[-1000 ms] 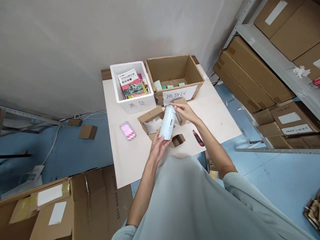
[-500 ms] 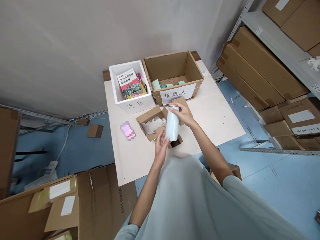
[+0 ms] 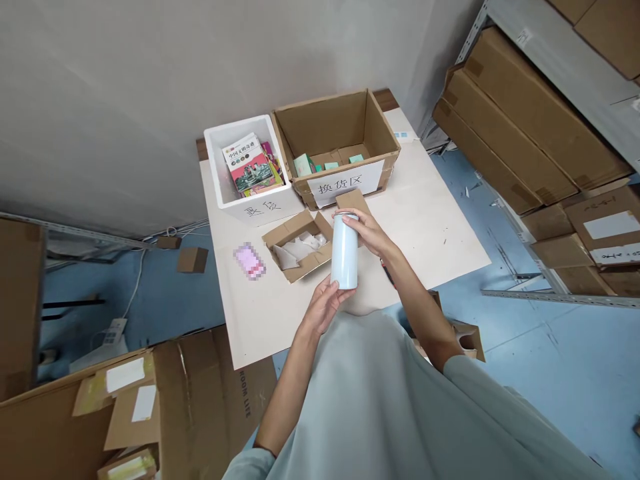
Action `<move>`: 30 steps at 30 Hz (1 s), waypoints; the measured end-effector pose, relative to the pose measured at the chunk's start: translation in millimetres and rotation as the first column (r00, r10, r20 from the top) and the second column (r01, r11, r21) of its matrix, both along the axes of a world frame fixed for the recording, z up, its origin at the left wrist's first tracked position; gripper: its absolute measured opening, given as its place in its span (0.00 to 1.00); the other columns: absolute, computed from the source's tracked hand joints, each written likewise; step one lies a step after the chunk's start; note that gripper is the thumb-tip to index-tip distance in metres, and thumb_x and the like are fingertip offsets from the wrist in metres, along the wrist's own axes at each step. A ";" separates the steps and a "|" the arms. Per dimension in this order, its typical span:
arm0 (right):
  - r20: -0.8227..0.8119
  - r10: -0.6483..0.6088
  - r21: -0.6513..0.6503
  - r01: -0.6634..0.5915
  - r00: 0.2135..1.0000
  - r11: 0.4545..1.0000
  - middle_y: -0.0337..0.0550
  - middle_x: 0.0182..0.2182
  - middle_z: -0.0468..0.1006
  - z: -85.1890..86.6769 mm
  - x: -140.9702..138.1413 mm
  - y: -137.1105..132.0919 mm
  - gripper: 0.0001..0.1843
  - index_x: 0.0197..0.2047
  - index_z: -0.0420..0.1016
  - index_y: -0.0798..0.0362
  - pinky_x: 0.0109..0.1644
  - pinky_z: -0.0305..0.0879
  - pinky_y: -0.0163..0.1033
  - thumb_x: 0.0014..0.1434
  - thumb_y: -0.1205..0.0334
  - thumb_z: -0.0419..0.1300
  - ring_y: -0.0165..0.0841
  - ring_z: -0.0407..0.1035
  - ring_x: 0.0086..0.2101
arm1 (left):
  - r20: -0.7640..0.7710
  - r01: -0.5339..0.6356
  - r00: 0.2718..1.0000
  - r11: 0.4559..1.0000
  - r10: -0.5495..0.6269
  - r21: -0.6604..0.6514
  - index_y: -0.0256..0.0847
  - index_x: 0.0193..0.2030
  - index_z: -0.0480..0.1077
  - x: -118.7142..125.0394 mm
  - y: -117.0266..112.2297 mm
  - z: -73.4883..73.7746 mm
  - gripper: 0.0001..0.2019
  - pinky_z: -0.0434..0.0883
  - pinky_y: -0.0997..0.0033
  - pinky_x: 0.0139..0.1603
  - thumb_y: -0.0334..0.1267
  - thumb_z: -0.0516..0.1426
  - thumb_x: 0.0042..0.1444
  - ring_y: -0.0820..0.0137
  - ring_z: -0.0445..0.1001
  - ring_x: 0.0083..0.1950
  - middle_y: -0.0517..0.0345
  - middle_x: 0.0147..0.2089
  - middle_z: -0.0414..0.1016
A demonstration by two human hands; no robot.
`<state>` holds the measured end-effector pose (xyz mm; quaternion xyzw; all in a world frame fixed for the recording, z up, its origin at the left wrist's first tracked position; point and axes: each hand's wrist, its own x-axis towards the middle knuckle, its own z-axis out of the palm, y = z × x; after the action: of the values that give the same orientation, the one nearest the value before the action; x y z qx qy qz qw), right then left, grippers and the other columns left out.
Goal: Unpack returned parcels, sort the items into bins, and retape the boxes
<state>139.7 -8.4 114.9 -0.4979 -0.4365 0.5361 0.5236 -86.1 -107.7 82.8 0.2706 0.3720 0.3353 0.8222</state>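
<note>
A pale blue tumbler [image 3: 345, 255] is held up over the table's front edge, nearly upright with its dark-rimmed top away from me. My right hand [image 3: 364, 230] grips it near the top from the right. Below, my left hand [image 3: 325, 303] holds its base, fingers under the bottom. Just left of the tumbler, an open small cardboard box [image 3: 281, 235] contains crumpled white paper [image 3: 300, 250]. A brown cardboard flap [image 3: 353, 200] shows behind my right hand. A pink, blurred-out item [image 3: 249, 261] lies on the table farther left.
At the table's back stand a white foam box [image 3: 214, 167] with books [image 3: 253, 167] and a large labelled carton [image 3: 345, 187] with small green boxes inside. A shelf of cartons [image 3: 530, 120] rises on the right. More cardboard [image 3: 210, 400] sits at lower left.
My left hand has shifted from the tumbler's lower left side to beneath its base. The tumbler has come slightly lower and more upright. The camera view has shifted a little.
</note>
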 end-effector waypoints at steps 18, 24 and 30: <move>-0.059 -0.104 0.017 0.105 0.993 0.994 0.46 0.52 0.90 -31.2 38.6 -4.3 0.35 0.46 0.86 0.46 0.66 0.78 0.52 0.56 0.22 0.75 0.47 0.82 0.57 | -0.149 -0.032 0.988 0.999 0.033 0.006 0.40 0.62 0.79 46.9 -16.6 -8.8 0.37 0.80 0.42 0.70 0.67 0.75 0.58 0.41 0.82 0.70 0.37 0.67 0.83; -0.338 -0.092 -0.069 0.073 0.936 0.995 0.47 0.57 0.88 -54.2 44.2 -8.1 0.40 0.50 0.80 0.43 0.56 0.85 0.52 0.53 0.18 0.75 0.48 0.83 0.56 | 0.084 0.085 0.994 0.977 -0.069 -0.196 0.36 0.67 0.78 56.2 -23.6 -14.5 0.38 0.74 0.37 0.78 0.66 0.71 0.64 0.40 0.84 0.70 0.31 0.65 0.85; -0.281 -0.077 -0.045 0.067 0.957 0.997 0.50 0.55 0.88 -53.7 58.0 -12.3 0.40 0.49 0.79 0.43 0.63 0.83 0.56 0.56 0.15 0.71 0.51 0.80 0.63 | 0.011 -0.013 1.000 0.989 0.015 -0.145 0.37 0.61 0.80 67.2 -25.4 -19.9 0.34 0.75 0.36 0.77 0.59 0.78 0.58 0.44 0.86 0.65 0.37 0.60 0.88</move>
<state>197.7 -20.7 61.2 -0.4408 -0.3296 0.5898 0.5909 -18.9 -133.2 62.9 0.2057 0.3921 0.3148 0.8396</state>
